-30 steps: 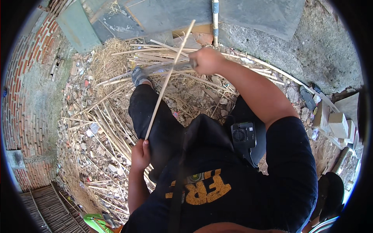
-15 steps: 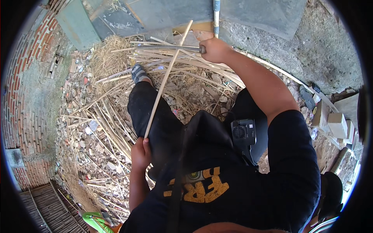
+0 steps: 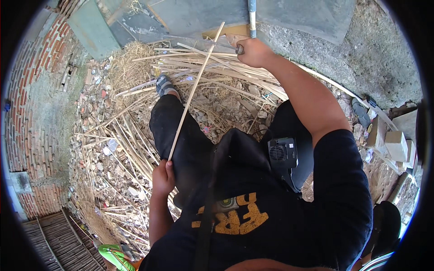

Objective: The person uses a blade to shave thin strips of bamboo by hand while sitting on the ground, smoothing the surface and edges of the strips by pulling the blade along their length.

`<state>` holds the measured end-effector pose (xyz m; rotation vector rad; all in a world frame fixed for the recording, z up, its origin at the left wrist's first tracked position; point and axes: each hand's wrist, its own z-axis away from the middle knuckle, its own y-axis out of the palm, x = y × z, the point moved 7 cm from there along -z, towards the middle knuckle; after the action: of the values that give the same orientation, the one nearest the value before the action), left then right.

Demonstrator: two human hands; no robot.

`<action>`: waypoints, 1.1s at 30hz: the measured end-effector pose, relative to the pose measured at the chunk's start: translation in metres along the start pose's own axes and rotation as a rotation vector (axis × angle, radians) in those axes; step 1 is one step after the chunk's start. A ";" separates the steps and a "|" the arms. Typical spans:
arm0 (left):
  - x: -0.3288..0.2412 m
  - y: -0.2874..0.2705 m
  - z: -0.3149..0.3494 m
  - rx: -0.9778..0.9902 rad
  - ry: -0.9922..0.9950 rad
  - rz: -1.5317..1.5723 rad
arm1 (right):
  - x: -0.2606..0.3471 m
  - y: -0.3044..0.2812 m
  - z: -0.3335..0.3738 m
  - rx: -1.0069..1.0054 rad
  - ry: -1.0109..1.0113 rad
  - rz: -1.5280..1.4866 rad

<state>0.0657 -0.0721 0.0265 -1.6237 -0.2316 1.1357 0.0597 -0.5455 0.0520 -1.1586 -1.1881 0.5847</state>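
Note:
A long pale bamboo strip (image 3: 194,92) slants up and away from my left hand (image 3: 163,179), whose fingers are wrapped round its near end beside my left thigh. My right hand (image 3: 257,53), arm stretched out, grips the handle of a long-bladed knife (image 3: 224,45). Its thin grey blade points left, crossing the strip near the far end. Whether the blade touches the strip, I cannot tell. Beneath them lies a heap of split bamboo strips (image 3: 246,74) on the ground, beside my sandalled left foot (image 3: 165,86).
More bamboo strips (image 3: 131,144) lie left of my leg over rubble and shavings. A brick wall (image 3: 43,113) stands at left, grey panels (image 3: 203,16) ahead. Pale blocks (image 3: 396,145) sit at right. Part of another person in green (image 3: 114,256) shows at lower left.
The knife's blade has tilted, its tip rising away from me, and my right hand has shifted slightly right. My left hand keeps its hold on the strip, nearly unmoved.

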 end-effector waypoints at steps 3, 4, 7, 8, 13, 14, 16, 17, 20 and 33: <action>0.004 -0.001 0.000 0.012 -0.054 0.006 | 0.027 0.003 0.014 0.121 -0.068 0.058; 0.002 0.000 0.000 0.015 -0.045 -0.019 | 0.040 0.011 0.020 0.176 -0.115 0.095; -0.003 0.002 -0.002 -0.002 -0.017 -0.071 | 0.080 0.020 0.040 0.277 -0.207 0.252; -0.001 0.004 -0.003 -0.022 -0.009 -0.075 | 0.084 0.016 0.038 0.293 -0.211 0.188; -0.013 0.003 -0.007 -0.047 0.000 -0.023 | 0.037 0.027 0.011 0.127 -0.118 0.005; -0.011 0.001 -0.005 -0.029 -0.008 -0.030 | 0.037 0.030 0.013 0.104 -0.145 0.016; -0.005 0.000 -0.002 -0.007 -0.027 -0.045 | 0.056 0.027 0.023 0.126 -0.185 0.072; 0.000 0.001 0.000 -0.005 -0.037 -0.050 | 0.069 0.024 0.028 0.168 -0.198 0.122; 0.007 0.005 0.000 -0.038 -0.042 -0.027 | 0.050 0.034 0.018 0.171 -0.118 0.063; 0.006 0.005 0.002 -0.033 -0.034 -0.025 | 0.068 0.022 0.027 0.159 -0.142 0.155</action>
<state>0.0655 -0.0689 0.0193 -1.6269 -0.2929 1.1470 0.0616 -0.4699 0.0579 -1.0931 -1.1554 0.8760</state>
